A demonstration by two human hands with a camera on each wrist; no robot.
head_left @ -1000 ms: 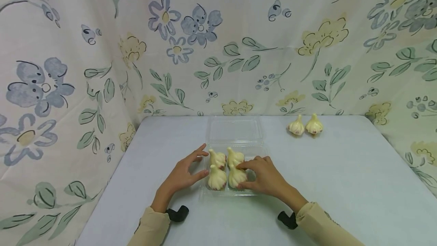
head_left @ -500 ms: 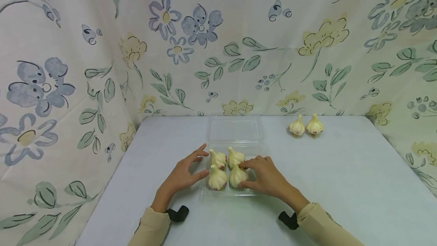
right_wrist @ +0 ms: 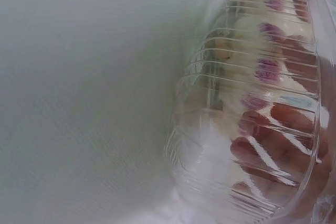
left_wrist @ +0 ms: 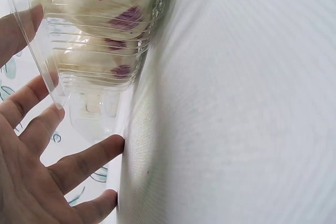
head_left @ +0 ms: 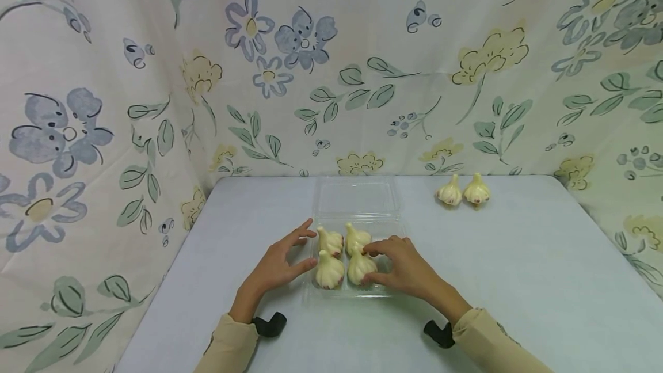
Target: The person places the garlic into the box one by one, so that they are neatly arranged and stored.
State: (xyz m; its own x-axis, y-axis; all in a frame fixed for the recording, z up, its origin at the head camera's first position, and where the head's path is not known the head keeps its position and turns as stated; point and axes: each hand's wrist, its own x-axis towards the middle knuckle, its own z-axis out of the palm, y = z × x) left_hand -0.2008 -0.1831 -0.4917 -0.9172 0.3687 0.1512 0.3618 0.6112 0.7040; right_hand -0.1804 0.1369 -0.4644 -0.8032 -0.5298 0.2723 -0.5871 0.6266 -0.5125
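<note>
Clear plastic box sits mid-table, lid folded back on the far side, so we get access from above. Four garlic bulbs inside, two by two, grouped toward the left: rear-left bulb, rear-right bulb, front-left bulb, front-right bulb.

Right hand: thumb and fingers curled round the front-right bulb from its right side. We read that as the free approach, since neighbours crowd its left and rear. Right wrist view only shows fingers through the ribbed wall; we can't tell if the bulb bears fully on the floor.

Left hand: fingers spread wide, gripping nothing. Left wrist view puts fingertips at the box rim, two lower ones down at the table. We'd guess it's bracing; light plastic probably skids if pushed from the right.

Two more bulbs, left loose bulb and right loose bulb, stand upright side by side near the far edge, right of the box. Likely parked there for right-hand reach. Flowered curtain behind, presumably screening the background.
</note>
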